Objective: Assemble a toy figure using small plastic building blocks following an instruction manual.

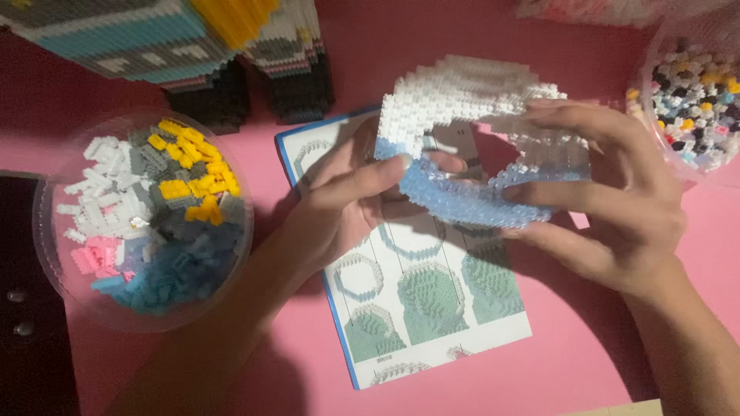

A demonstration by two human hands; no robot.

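Both my hands hold up a ring-shaped model (470, 115) built of tiny bricks, white on top and pale blue below. My left hand (347, 196) grips its left side, thumb pressed on the blue rim. My right hand (609, 185) wraps the right side, fingers across the blue and white bricks. The model hovers above an open instruction sheet (416, 308) with drawings of building steps, lying on the pink table (601, 362).
A round clear tub (142, 219) at the left holds white, yellow, grey, pink and blue small bricks. Another clear tub (694, 108) of mixed bricks sits at the right edge. A tall built model (177, 46) in teal, grey, black and yellow stands at the back left.
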